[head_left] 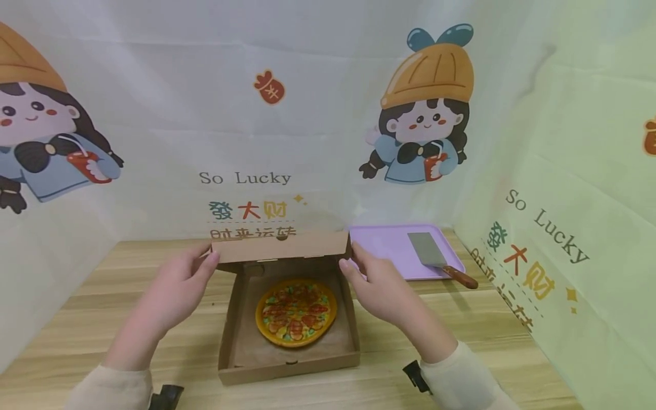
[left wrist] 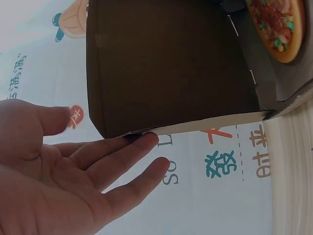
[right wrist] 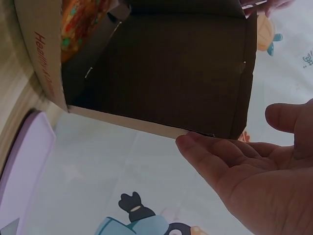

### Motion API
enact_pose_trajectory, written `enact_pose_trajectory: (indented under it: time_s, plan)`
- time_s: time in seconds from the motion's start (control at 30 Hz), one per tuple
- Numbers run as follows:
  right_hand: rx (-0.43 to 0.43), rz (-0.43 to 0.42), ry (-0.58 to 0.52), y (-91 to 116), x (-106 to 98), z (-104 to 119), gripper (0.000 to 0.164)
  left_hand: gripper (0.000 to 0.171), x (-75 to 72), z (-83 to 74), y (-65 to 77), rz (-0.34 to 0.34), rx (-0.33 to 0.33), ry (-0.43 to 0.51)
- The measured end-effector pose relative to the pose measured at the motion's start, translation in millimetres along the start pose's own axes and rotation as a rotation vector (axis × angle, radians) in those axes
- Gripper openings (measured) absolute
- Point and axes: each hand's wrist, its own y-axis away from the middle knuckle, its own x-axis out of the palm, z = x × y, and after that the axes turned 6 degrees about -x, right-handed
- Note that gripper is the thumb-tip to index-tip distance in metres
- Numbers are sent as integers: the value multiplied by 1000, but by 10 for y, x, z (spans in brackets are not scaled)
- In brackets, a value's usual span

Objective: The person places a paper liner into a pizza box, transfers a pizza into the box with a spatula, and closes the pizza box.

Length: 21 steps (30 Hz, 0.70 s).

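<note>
A brown cardboard pizza box (head_left: pixel 287 370) stands on the table with its lid (head_left: pixel 282 249) partly raised. Inside lies a round pizza (head_left: pixel 296 313) with red, green and yellow toppings. At the lid's left side is my left hand (head_left: pixel 179 287); in the left wrist view its extended fingers (left wrist: pixel 129 161) touch the edge, the thumb apart. My right hand (head_left: pixel 381 287) is at the opposite side. There, straight fingers (right wrist: pixel 210 156) support the lid's edge, and the thumb stands free in the right wrist view. The lid's inner face is dark and bare.
Behind the box to the right lies a purple tray (head_left: pixel 379 250). A spatula (head_left: pixel 429 250) rests on it, its wooden handle (head_left: pixel 461 277) sticking out past the front rim. Printed white cloth (head_left: pixel 318 114) hangs behind and beside the wooden table (head_left: pixel 169 347).
</note>
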Motion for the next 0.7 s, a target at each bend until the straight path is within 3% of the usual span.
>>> enact_pose_trajectory:
  time_s: [0.43, 0.7]
  plan:
    - [18, 30, -10, 267, 109, -40, 70, 65, 159, 118, 191, -38, 11, -55]
    - [16, 15, -33, 348, 173, -41, 69, 73, 246, 183, 280, -20, -31, -65]
